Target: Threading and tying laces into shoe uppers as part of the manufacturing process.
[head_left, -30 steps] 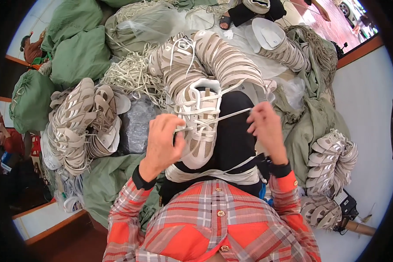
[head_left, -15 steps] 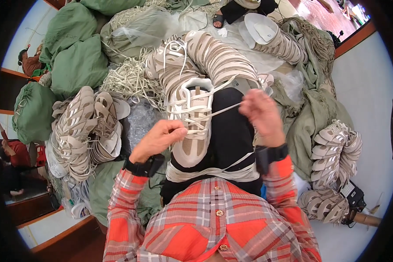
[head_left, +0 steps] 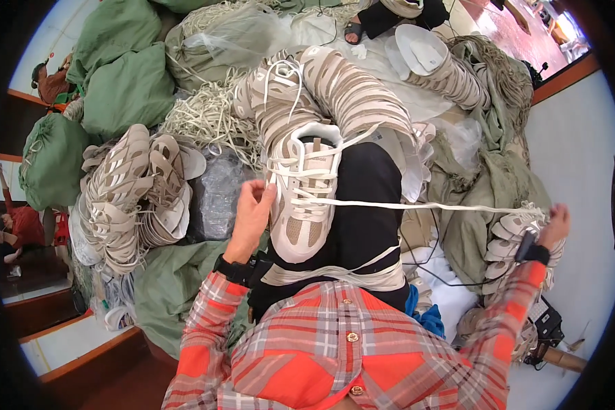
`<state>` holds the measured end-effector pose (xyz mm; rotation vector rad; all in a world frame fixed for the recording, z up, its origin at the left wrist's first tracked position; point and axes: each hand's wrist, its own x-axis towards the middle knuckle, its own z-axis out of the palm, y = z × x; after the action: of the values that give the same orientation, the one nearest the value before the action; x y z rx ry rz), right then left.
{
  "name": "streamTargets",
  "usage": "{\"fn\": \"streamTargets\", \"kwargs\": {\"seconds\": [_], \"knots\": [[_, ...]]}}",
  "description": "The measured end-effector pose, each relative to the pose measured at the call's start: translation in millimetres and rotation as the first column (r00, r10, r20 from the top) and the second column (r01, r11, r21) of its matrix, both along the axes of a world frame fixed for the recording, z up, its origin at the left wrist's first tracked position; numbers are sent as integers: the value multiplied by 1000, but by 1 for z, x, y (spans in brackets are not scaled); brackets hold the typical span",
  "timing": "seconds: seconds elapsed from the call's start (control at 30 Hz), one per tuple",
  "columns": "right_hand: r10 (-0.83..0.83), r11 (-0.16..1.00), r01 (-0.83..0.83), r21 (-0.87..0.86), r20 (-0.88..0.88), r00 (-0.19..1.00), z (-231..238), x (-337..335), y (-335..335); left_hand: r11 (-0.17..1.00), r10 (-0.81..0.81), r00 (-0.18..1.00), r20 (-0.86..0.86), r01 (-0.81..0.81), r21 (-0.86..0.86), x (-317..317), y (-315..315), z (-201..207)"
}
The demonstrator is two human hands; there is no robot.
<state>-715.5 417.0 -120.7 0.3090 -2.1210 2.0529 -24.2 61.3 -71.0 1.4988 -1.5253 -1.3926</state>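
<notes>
A beige and tan shoe upper (head_left: pixel 306 229) lies over my left thigh, toe toward me, with cream lace crossing its eyelets. From these eyelets the shoelace (head_left: pixel 417 206) stretches out far to the right. Its far end is in my right hand (head_left: pixel 555 227), whose fingers are closed on it. My left hand (head_left: pixel 254 212) is at the shoe upper's left side, thumb by its edge and fingers apart, with no lace visible in it. Another length of lace runs from the shoe's upper right side toward the stacked uppers (head_left: pixel 359 89) beyond.
A bundle of cream laces (head_left: pixel 335 275) lies across my lap. More stacked uppers (head_left: pixel 119 198) stand at the left, near green sacks (head_left: pixel 130 89). Loose laces (head_left: pixel 208 123) are heaped beyond. At the right are a green cloth (head_left: pixel 485 198), a black cable (head_left: pixel 434 239) and further uppers.
My right hand has swung far out to the right, drawing the lace long and nearly straight. My left hand has moved off the front laces to the shoe's left side.
</notes>
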Motion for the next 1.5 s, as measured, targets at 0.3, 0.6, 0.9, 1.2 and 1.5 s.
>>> {"fn": "streamTargets", "kwargs": {"seconds": [0.3,0.6,0.9,1.2,1.5], "knots": [[910,412,-519,749,-366,195,66,458,-278,951,52,990,132,-9,-308,-32,-22,-41],[743,541,-745,391,194,641,75,431,-272,941,-106,976,192,161,-298,-29,-25,-59],[890,287,-848,446,204,409,69,453,-256,812,-76,927,367,271,-517,-38,-17,32],[929,217,-719,660,86,360,56,465,-267,600,-451,689,568,705,-379,-69,5,51],[912,383,-297,875,-307,271,83,477,-283,575,-511,475,717,809,-126,-71,-8,51]]}}
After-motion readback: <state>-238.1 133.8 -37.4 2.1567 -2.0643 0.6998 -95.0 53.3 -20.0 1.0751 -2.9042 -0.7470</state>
